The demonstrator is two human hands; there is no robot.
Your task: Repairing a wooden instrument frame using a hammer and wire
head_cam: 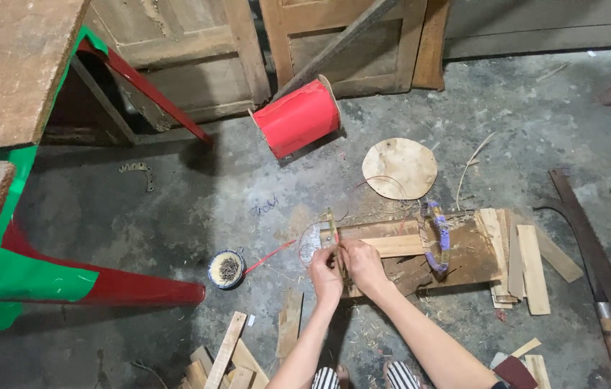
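In the head view, the person is crouching over a concrete floor (176,194), and both hands are meeting at one small workpiece. The left hand (325,277) is closing its grip around a thin upright wooden stick (333,232), and the right hand (363,263) is pinching the same stick just beside it, so the two hands are touching. The stick is standing at the left end of a flat wooden board (392,241) lying on the floor. A red strip (269,256) is running from the hands leftward toward a small round tin of nails (227,269), which is sitting near a red table leg (125,288).

On the board's right part a purple-wrapped curved frame (438,245) is resting, and a pile of short wooden slats (521,263) is lying just beside it. Farther up the floor a round plywood disc (400,168) is lying near a large red spool (297,117), which is tipped on its side. A long saw blade (593,259) is stretching along the right edge. More wood offcuts (230,360) are lying near the person's left forearm.
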